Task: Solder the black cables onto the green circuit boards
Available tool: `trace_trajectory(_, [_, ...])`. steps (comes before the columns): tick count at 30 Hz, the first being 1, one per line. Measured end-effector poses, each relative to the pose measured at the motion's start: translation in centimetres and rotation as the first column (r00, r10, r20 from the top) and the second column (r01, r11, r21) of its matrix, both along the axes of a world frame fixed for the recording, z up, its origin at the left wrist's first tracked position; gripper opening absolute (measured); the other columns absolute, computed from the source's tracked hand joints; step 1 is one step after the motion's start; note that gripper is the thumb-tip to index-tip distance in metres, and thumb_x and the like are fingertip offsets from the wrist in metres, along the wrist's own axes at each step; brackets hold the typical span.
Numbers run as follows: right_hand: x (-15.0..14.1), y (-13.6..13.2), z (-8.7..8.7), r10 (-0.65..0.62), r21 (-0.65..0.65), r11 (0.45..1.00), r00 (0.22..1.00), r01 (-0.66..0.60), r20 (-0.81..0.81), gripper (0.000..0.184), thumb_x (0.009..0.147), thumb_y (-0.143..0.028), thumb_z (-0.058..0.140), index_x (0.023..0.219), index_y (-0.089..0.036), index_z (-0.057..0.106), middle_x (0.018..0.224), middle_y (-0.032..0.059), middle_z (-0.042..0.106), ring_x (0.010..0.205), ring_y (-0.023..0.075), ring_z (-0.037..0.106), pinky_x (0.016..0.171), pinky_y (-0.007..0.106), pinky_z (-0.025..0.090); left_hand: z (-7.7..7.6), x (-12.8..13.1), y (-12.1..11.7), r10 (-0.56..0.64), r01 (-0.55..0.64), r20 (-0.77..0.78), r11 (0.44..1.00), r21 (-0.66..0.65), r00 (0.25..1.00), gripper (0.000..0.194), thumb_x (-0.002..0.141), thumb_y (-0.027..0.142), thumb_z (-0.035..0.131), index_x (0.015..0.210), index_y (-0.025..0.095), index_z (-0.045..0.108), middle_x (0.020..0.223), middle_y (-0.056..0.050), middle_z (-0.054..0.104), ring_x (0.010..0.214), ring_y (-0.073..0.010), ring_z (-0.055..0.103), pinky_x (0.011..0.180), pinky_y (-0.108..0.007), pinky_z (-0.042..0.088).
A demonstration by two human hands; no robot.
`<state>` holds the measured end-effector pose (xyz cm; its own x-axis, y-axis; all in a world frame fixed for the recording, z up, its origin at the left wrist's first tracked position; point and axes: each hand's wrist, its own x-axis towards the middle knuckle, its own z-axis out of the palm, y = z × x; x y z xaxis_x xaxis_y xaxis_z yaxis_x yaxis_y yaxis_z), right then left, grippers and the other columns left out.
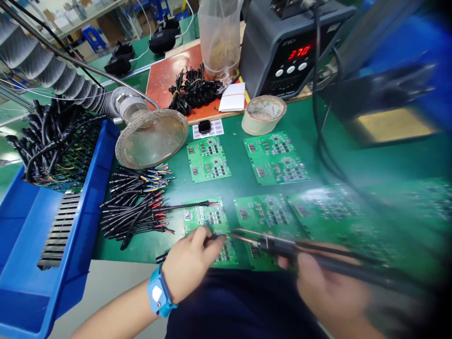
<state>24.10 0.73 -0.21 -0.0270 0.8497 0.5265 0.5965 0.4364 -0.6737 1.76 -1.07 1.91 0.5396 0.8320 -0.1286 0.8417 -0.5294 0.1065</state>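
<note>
The iron (278, 245) is pointed leftward at the board (215, 219), its long axis slanted from the lower right, its two thin metal prongs held above the board's right part; whether anything is touched by them cannot be told. The held cable (161, 258) is laid roughly crosswise over the board's near part, its black end jutting out left. The iron's handle is grasped by the right hand (328, 282), blurred, right of the board; the held cable is pinched by the left hand (190, 259), over the board's near left part, its middle hidden by the fingers. The board is flat, green and dotted with small parts; across its far part a loose cable (187, 205), smooth and black with red wire ends, is laid; left of the board are a cable pile (137, 207) and a glossy blue bin (74, 235); beyond it, a round, dull metal hood (151, 139) and a cream tape roll (264, 115) are seen.
</note>
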Motion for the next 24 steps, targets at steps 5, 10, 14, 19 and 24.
trace_trajectory(5, [0.0, 0.4, 1.3, 0.029, -0.023, 0.999, 0.992, -0.026, 0.123, 0.025, 0.075, -0.014, 0.044, 0.052, -0.026, 0.046, 0.054, -0.0057, 0.057, 0.056, 0.0129, 0.053, 0.054, 0.025, 0.043, -0.2, 0.0, -0.2, -0.002, 0.002, 0.007, 0.999, 0.032, 1.000, 0.041, 0.081, 0.006, 0.040, 0.119, 0.021, 0.041, 0.094, -0.007, 0.045, 0.069, -0.0151, 0.053, 0.052, -0.026, 0.052])
trace_trajectory(10, [0.3, 0.5, 2.0, 0.015, 0.007, 1.000, 0.971, -0.018, 0.237, 0.024, 0.076, -0.016, 0.042, 0.058, -0.027, 0.052, 0.053, -0.0042, 0.056, 0.055, 0.0135, 0.052, 0.052, 0.027, 0.041, -0.2, 0.0, -0.2, -0.003, 0.002, 0.021, 0.999, 0.047, 1.000, 0.041, 0.081, 0.004, 0.039, 0.119, 0.019, 0.041, 0.094, -0.007, 0.046, 0.069, -0.0159, 0.054, 0.051, -0.027, 0.052])
trace_trajectory(14, [0.2, 0.2, 1.4, 0.000, 0.015, 1.000, 0.965, -0.003, 0.263, 0.019, 0.075, -0.016, 0.044, 0.062, -0.027, 0.052, 0.056, -0.0023, 0.056, 0.056, 0.0140, 0.052, 0.051, 0.027, 0.041, -0.2, 0.1, -0.1, 0.003, -0.005, 0.036, 0.999, 0.044, 0.999, 0.041, 0.081, 0.003, 0.038, 0.119, 0.018, 0.041, 0.094, -0.007, 0.047, 0.067, -0.0162, 0.054, 0.052, -0.028, 0.052])
trace_trajectory(19, [0.0, 0.1, 0.2, 0.037, 0.021, 0.999, 0.999, -0.037, 0.008, 0.017, 0.076, -0.014, 0.043, 0.067, -0.026, 0.051, 0.056, -0.0030, 0.054, 0.055, 0.0123, 0.054, 0.052, 0.025, 0.043, -0.3, 0.2, -0.1, 0.015, -0.017, 0.049, 0.999, 0.037, 0.999, 0.041, 0.082, 0.003, 0.036, 0.120, 0.017, 0.040, 0.093, -0.008, 0.047, 0.068, -0.0172, 0.054, 0.051, -0.030, 0.052])
trace_trajectory(24, [0.2, 0.0, -0.1, -0.009, -0.077, 0.997, 0.996, 0.002, -0.087, 0.019, 0.075, -0.013, 0.043, 0.063, -0.026, 0.050, 0.053, -0.0035, 0.053, 0.052, 0.0125, 0.054, 0.049, 0.025, 0.044, -0.5, 0.2, -0.1, 0.016, -0.019, 0.057, 0.999, 0.043, 0.998, 0.040, 0.082, 0.004, 0.035, 0.120, 0.017, 0.039, 0.094, -0.008, 0.047, 0.069, -0.0167, 0.054, 0.053, -0.029, 0.052])
